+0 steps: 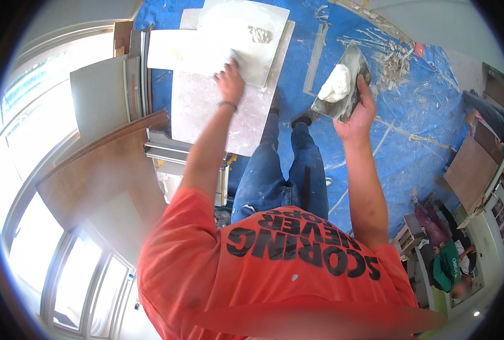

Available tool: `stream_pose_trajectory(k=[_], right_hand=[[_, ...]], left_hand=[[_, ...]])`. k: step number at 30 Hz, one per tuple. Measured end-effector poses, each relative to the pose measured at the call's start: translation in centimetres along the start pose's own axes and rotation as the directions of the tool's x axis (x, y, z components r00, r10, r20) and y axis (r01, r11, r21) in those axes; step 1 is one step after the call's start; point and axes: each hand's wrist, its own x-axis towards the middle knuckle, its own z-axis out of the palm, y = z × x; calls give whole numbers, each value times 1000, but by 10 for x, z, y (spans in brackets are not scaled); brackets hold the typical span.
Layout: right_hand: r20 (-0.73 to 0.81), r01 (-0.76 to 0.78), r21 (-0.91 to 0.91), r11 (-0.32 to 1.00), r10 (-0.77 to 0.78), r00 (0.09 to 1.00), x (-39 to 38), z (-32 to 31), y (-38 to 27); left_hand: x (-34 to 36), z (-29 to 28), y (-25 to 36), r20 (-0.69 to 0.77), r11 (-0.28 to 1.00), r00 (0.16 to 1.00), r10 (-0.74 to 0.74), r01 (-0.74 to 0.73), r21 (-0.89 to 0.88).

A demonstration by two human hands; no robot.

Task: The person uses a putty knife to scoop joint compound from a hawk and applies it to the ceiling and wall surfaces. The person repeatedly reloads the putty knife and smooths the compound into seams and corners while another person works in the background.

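My left hand [229, 85] reaches onto a white panel [218, 22] and grips a small pale grey object [234, 55] against its surface; the object's exact kind is unclear. A rough pale patch [259, 35] shows on the panel to the right. My right hand [357, 113] holds a grey, stained flat metal plate [354, 56] with a thick lump of white putty [335, 84] on it. A larger speckled board [206, 119] lies beneath the white panel.
Blue sheeting [411, 113] with debris covers the floor. Boards [99, 96] and metal lengths lean at the left by bright windows [76, 277]. Several other people [450, 255] are at the right, near brown boards [467, 175].
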Motion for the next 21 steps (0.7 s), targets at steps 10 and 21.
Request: stream_pose_trajectory(k=[10, 21], right_hand=[[5, 40, 48, 998, -40, 999, -20, -44, -9], [-53, 78, 50, 996, -76, 996, -30, -54, -19]], left_hand=[[9, -80, 40, -285, 929, 922, 263, -322, -183], [59, -47, 46, -155, 900, 887, 435, -431, 59]])
